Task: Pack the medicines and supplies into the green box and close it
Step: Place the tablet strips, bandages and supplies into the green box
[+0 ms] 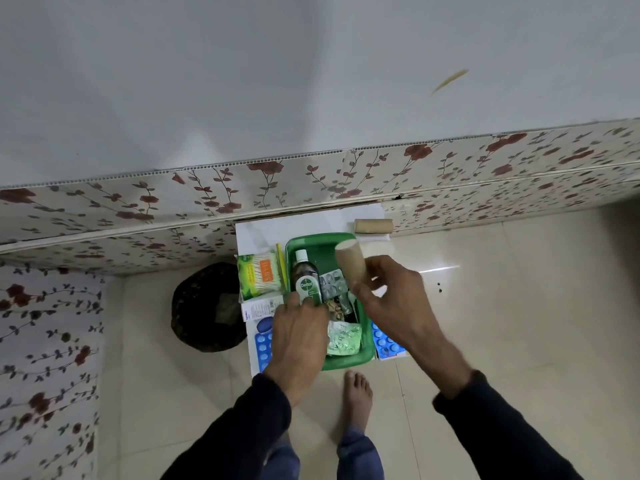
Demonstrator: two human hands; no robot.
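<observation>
Right hand [388, 292] gripping tan bandage roll [350, 259] above green box [367, 355], left hand [298, 327] flat, fingers loose, covering Dettol bottle [306, 278] base, box's near-left corner hidden

Your green box [311, 241] is the reference. Inside it: a Dettol bottle [306, 279] with white cap, dark contents and a green label; silver-grey blister strips [333, 283] right of the bottle; a pale green foil strip [343, 338] nearer you. Left of the box: a cotton-swab pack [259, 275], green with an orange panel, and a blue blister card [262, 342] with lighter blue dots. Right of the box: a second blue dotted card [386, 342]. Above the box's far right corner your right hand [391, 296] grips a tan bandage roll [350, 263]; another tan roll [373, 225] lies beyond. Your sleeves [498, 427] are black. Wall panels [311, 174] are cream with dark-red flowers on grey-green stems.
</observation>
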